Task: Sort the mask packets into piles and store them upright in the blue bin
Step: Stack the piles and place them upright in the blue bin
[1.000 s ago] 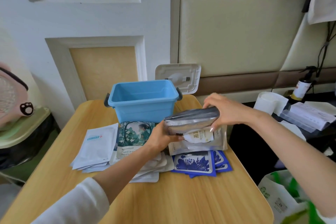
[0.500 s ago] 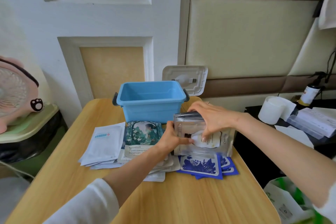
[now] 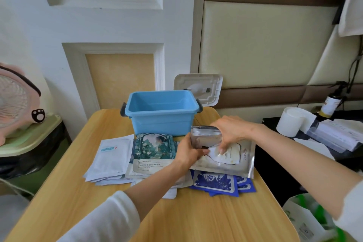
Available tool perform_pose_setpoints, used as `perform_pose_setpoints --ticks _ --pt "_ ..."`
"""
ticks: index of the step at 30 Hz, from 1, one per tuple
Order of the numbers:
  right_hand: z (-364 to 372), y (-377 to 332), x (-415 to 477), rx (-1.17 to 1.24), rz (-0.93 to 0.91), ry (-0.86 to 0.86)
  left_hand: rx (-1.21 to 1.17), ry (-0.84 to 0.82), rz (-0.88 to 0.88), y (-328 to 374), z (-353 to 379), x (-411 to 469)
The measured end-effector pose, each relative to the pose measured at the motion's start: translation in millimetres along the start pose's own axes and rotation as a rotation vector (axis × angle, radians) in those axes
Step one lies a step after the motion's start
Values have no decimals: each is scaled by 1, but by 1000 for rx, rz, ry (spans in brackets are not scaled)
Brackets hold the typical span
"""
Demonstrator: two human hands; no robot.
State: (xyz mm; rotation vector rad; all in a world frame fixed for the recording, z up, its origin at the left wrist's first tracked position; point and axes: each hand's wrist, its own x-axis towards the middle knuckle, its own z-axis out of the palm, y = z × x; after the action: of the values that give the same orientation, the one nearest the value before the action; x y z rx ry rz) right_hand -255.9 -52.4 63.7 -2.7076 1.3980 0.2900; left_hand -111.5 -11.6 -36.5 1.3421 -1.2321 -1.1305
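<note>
The blue bin point(image 3: 161, 122) stands empty at the back of the wooden table point(image 3: 196, 220). In front of it lie piles of mask packets: white packets point(image 3: 112, 157) at the left, green picture packets point(image 3: 152, 153) in the middle, dark blue packets point(image 3: 218, 182) at the front right. A stack of silver packets point(image 3: 204, 137) stands on edge on a flat silver packet point(image 3: 233, 157). My left hand point(image 3: 188, 153) grips the stack's left side. My right hand point(image 3: 229, 131) holds its top and right side.
The bin's white lid point(image 3: 198, 88) leans against the wall behind it. A pink fan point(image 3: 15, 102) sits on a stand at the left. At the right are a paper roll point(image 3: 292, 122), a dark bottle point(image 3: 331, 104) and a white-green bag point(image 3: 306, 220).
The silver stack, held tilted in the air before, has come down and now stands on edge on the flat silver packet. Both hands lowered with it.
</note>
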Motion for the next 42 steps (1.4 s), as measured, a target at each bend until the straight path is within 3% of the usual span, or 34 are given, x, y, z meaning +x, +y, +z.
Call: perform_pose_setpoints --ticks 5,9,12,13,15,17,19,23,25,28,31,33,37,38,39,40,42 --pt "-10 2 -7 264 1 173 142 90 200 35 -15 -7" --pt "-56 -7 5 338 16 503 152 116 435 92 -54 7" --pt "-95 -14 29 223 31 767 242 173 403 105 -106 34" --pt "-104 -16 41 126 58 854 385 225 338 98 -123 43" --pt "-114 -28 68 -81 66 1000 948 226 190 75 -151 53" --pt "-114 -49 91 -249 -142 1093 1407 127 213 50 -163 56" --pt "-101 -67 116 -422 -338 1018 1468 132 371 37 -164 56" --pt "-62 -84 144 -542 -303 517 1387 189 494 31 -165 51" --pt "-47 -84 151 -350 -219 396 1190 212 570 23 -169 46" --pt "-30 -81 160 -82 -157 71 846 297 568 14 -170 40" --pt "-29 -83 154 471 -128 -292 805 310 580 18 -168 43" --pt "-32 -85 145 728 -119 -184 945 230 558 21 -172 50" --pt "-15 -90 114 758 -79 823 1131 190 456 29 -171 67" --pt "-6 -89 102 737 -54 919 1143 208 450 31 -168 71" --pt "2 -87 90 735 -20 900 1163 223 431 32 -165 74" --pt "11 -84 81 781 36 779 1191 231 402 33 -163 77" --pt "31 -75 71 996 212 342 1226 251 380 33 -160 76"
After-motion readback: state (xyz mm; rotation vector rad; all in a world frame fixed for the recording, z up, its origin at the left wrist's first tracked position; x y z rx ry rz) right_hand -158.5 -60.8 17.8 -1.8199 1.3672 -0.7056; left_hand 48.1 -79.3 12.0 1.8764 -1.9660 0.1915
